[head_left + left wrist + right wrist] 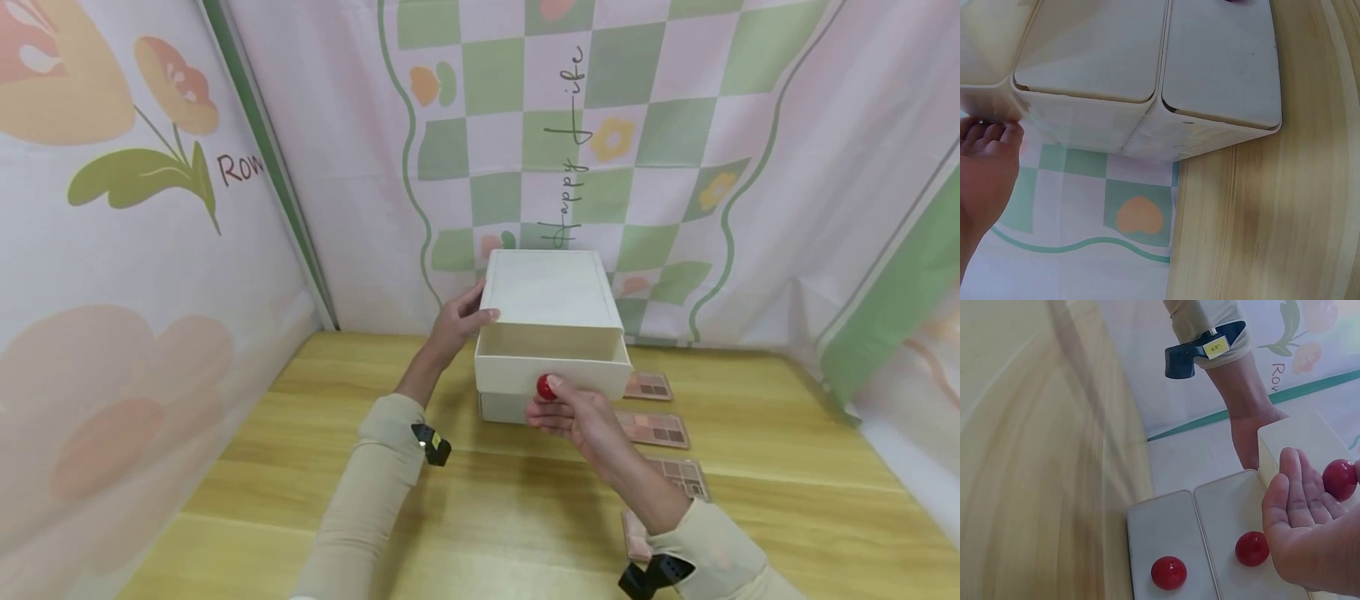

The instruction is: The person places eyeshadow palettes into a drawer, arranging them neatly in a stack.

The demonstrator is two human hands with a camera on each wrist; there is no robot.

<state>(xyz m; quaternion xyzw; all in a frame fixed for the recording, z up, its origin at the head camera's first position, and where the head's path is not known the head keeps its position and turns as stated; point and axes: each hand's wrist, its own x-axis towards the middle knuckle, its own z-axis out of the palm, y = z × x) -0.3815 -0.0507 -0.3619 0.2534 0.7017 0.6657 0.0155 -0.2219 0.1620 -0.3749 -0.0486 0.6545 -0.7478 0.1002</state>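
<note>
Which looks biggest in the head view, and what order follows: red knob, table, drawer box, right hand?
Largest to smallest, in the head view:
1. Table
2. Drawer box
3. Right hand
4. Red knob

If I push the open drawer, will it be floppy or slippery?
The drawer probably stays stiff: its front looks flat and straight-edged. It should slide, sitting partly inside the box. Its red knob might be slippery, looking shiny.
</note>
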